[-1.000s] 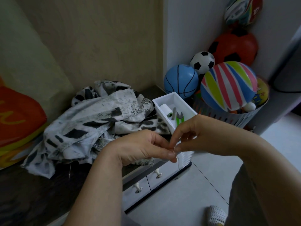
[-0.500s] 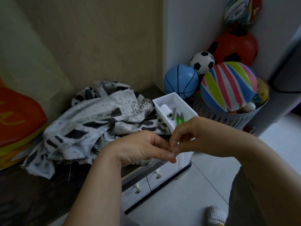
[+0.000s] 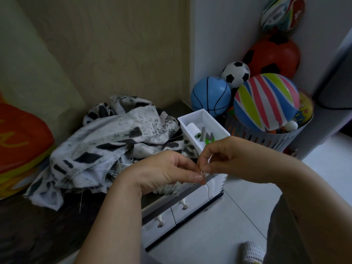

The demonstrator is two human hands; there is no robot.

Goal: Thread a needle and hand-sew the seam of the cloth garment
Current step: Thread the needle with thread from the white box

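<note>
Thread (image 3: 209, 189), thin and white, hanging just right of centre frame, trailing down from the meeting fingertips in front of the drawers (image 3: 190, 203). Pinching it at the top: left hand (image 3: 162, 172), thumb and forefinger pressed together, and right hand (image 3: 228, 157), thumb and forefinger closed on the same spot, the other fingers curling loosely. Needle not made out, too small to tell, so not saying which hand is holding it.

Judging from this, threading going on, sewing not yet begun. Worth doing for a clean pass:
- bracing the hands against each other
- leaving only a short stiff tip past the pinch
- bringing eye to tip rather than chasing the tail
- drawing a good length through before letting go

Lying crumpled left of the hands on the dark countertop (image 3: 38, 225), black-and-white garment (image 3: 118, 141). Sitting just above the right hand, white box (image 3: 192, 114) holding spool (image 3: 192, 128) and scissors (image 3: 209, 137). Crowding the upper right, basket (image 3: 266, 139) of balls (image 3: 266, 103).
</note>
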